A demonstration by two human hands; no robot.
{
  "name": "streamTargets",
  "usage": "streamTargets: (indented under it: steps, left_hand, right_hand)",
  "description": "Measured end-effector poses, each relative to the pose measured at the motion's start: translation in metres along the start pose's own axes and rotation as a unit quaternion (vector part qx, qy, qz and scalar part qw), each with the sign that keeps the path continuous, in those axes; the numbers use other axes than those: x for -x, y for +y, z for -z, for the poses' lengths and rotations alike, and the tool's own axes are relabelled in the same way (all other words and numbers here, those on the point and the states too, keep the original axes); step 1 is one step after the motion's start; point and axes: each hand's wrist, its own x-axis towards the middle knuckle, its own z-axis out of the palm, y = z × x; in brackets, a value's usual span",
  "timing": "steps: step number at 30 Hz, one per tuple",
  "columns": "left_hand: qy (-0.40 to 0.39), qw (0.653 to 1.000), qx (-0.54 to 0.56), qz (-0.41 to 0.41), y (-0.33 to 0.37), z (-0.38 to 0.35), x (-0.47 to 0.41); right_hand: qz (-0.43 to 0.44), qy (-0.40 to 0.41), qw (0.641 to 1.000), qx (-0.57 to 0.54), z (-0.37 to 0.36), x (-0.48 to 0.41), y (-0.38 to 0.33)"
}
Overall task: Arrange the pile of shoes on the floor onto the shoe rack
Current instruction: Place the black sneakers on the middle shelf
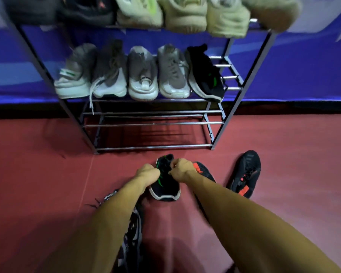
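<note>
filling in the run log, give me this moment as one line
hands: left and right gripping black-green shoe on floor | rack: bottom tier empty | mate on middle tier

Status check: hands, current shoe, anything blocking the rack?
Left hand and right hand both gripping the black-green shoe on floor. Bottom shelf bare. Nothing blocking.

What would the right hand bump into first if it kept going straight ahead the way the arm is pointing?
Probably the shoe rack. The right hand is closed on the black shoe with green stripes, and the forearm points up and slightly left, toward the rack's bare bottom rail. The floor between looks free, though depth is hard to judge.
</note>
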Motion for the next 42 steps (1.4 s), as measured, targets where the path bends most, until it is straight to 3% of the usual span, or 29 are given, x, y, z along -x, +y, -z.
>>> streamTargets:
  steps: [9,16,19,22,24,29,35,38,42]
  left_hand:
    - [-0.152,0.987,0.023,-0.048,0.056,0.066,0.098]
    - [-0.065,0.995,-0.018,-0.073,0.093,0.131,0.135]
    - [-0.072,0.993,-0.023,-0.093,0.101,0.155,0.148]
    - [-0.073,0.990,-0.030,-0.121,0.102,0.163,0.153]
    - [-0.053,0.989,-0.030,-0.138,0.101,0.158,0.149]
    - [-0.049,0.984,-0.027,-0.170,0.100,0.135,0.136]
    - [-0.107,0.983,0.106,-0.109,0.078,0.134,0.125]
    - [-0.121,0.984,0.109,-0.079,0.061,0.139,0.116]
    - [0.022,0.983,0.170,-0.070,0.058,0.140,0.108]
  right_hand:
    - [0.056,0.004,0.984,-0.168,0.106,0.078,-0.063]
    - [0.114,-0.020,0.962,-0.247,0.165,0.130,-0.087]
    - [0.129,-0.014,0.973,-0.190,0.177,0.137,-0.084]
    - [0.145,0.077,0.986,-0.031,0.178,0.131,-0.072]
    - [0.149,0.060,0.986,0.052,0.173,0.129,-0.061]
    - [0.166,0.042,0.949,0.264,0.164,0.123,-0.046]
    - [0.180,0.039,0.969,0.162,0.189,0.116,-0.031]
    - [0.180,0.036,0.978,0.098,0.195,0.115,-0.035]
    - [0.174,0.011,0.982,0.073,0.194,0.117,-0.041]
